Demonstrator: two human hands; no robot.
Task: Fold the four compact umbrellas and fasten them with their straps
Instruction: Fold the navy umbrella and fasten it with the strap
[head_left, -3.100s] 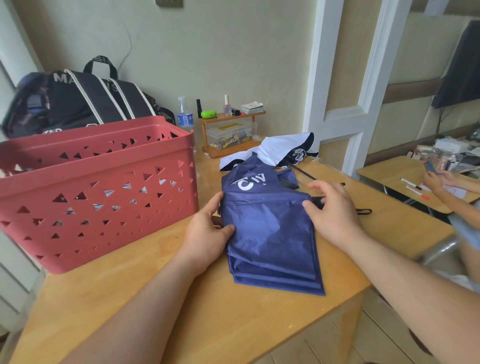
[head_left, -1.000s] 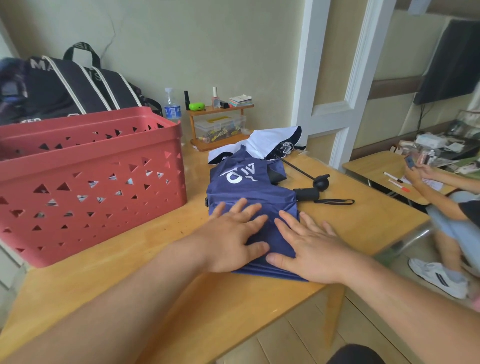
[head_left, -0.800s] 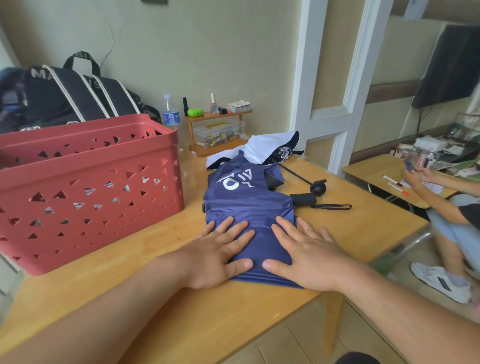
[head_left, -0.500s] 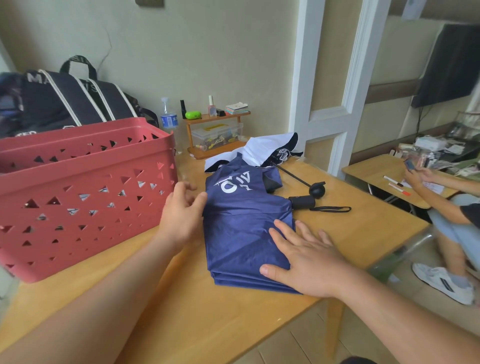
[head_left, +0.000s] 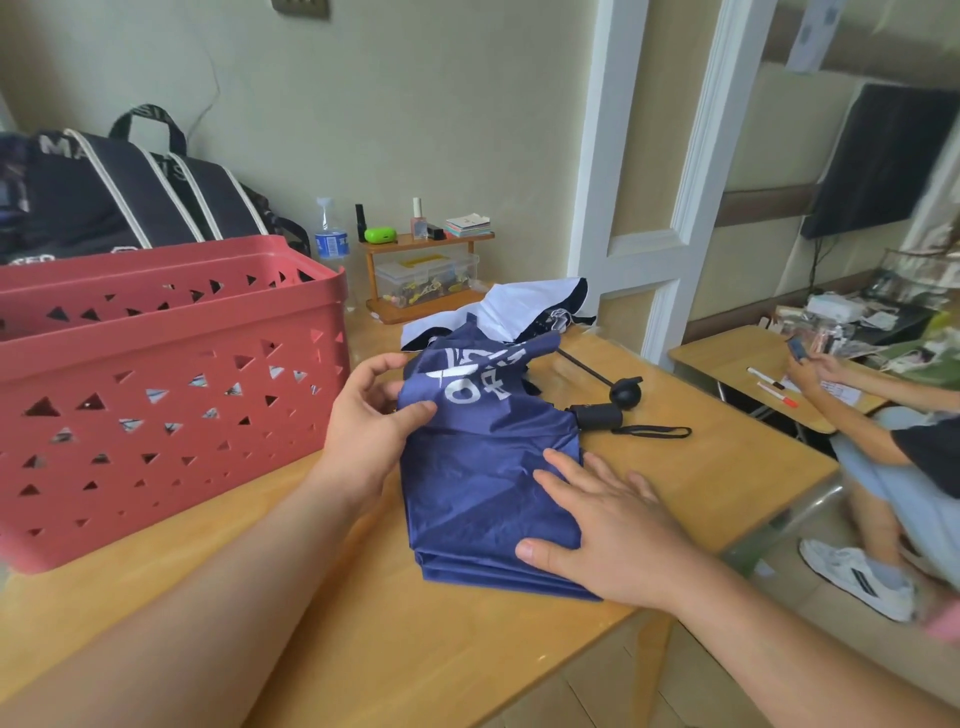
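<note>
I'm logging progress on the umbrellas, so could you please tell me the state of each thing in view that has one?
Blue umbrella: collapsed, canopy flattened on the table, not rolled or strapped.
White umbrella: loose, unfolded, behind the blue one.
Left hand: pinches the blue canopy's left edge.
Right hand: flat, presses the canopy down.
Basket: upright, contents hard to tell.
Bottle: upright, capped.

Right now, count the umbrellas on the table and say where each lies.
2 show. The navy umbrella lies flat at the table's near edge, under both hands. The white umbrella lies behind it, toward the wall. The red basket may hide others.
</note>
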